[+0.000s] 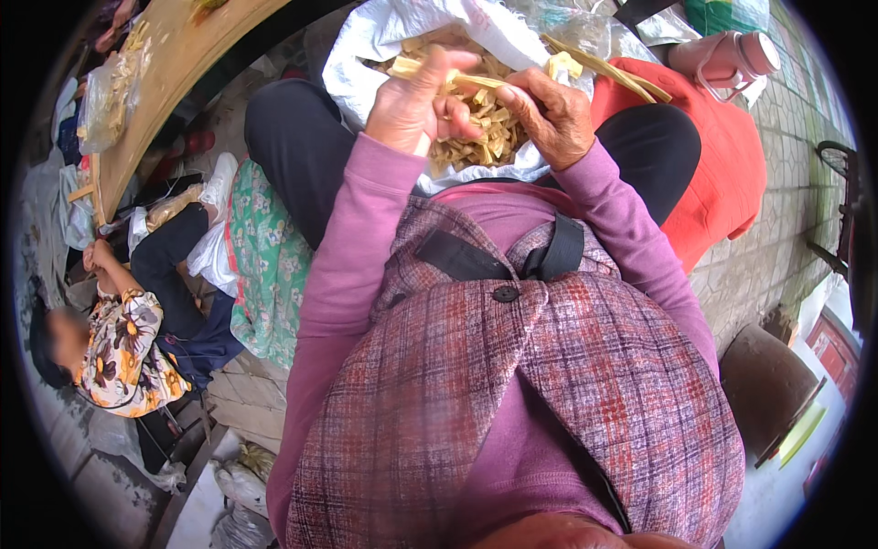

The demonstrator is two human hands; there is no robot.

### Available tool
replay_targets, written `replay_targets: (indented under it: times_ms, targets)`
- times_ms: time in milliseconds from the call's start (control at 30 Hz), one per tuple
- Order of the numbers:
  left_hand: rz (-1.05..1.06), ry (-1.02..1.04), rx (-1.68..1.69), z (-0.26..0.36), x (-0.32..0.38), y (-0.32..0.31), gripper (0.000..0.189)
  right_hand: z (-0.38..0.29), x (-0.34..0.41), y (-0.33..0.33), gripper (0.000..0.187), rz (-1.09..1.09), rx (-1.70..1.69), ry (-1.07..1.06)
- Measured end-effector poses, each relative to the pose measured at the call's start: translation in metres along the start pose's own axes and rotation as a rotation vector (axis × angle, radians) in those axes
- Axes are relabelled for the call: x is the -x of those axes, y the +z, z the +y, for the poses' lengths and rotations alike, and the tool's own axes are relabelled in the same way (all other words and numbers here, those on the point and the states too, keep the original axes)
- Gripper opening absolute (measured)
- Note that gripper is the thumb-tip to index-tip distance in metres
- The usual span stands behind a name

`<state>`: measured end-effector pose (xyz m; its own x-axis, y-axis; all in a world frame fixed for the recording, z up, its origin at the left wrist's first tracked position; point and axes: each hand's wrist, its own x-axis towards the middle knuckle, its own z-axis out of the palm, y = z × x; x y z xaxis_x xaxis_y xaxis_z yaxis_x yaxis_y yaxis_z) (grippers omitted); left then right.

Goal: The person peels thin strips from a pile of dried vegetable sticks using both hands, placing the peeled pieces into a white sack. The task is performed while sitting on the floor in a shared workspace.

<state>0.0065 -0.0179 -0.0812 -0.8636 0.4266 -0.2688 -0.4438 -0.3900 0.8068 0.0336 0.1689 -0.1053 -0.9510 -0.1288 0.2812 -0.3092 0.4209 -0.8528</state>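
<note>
Between my knees stands an open white woven plastic sack [353, 65], its mouth rolled down around many short yellowish dried strips [490, 134]. Above them, my left hand [420, 103] holds a pale yellow strip [406, 67] by its thumb; its fingers look slightly blurred. My right hand [549, 113] pinches the end of a thin yellow strip [480, 81] that spans the gap between both hands. Whether these are one strip or two, I cannot tell. Just beyond my right hand lie a folded yellow piece [564, 66] and long yellow strips [610, 68].
A red cloth [720, 151] lies beside my right knee, with a pink vacuum flask [720, 58] beyond it. At left are a wooden board [178, 55], a plastic bag of strips [113, 103], a green floral cloth [267, 261] and a seated person [130, 350]. A brown container [765, 384] stands at lower right.
</note>
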Motion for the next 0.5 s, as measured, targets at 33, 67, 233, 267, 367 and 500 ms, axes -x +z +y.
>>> replay_targets:
  times_ms: [33,67,233,267,367,500]
  targets:
    - [-0.013,-0.014,-0.048,-0.001,-0.001,-0.001,0.043,0.000,0.000,-0.001,0.018,-0.033,0.035,0.014]
    - [-0.025,-0.028,-0.095,-0.002,-0.002,-0.003,0.039,-0.003,-0.001,0.001,0.018,-0.029,0.060,0.009]
    - [0.133,0.029,0.062,0.006,0.003,-0.010,0.017,-0.012,0.000,-0.002,0.019,-0.063,0.065,-0.008]
    - [0.075,0.030,0.135,0.010,0.005,-0.020,0.013,-0.015,0.000,-0.005,0.017,-0.075,0.058,-0.002]
    - [0.107,0.057,0.154,0.020,0.008,-0.024,0.012,-0.023,-0.008,-0.007,0.015,-0.079,0.048,-0.041]
    - [0.118,0.107,0.107,0.042,-0.002,-0.026,0.012,-0.022,-0.036,-0.010,0.016,-0.033,0.141,-0.180]
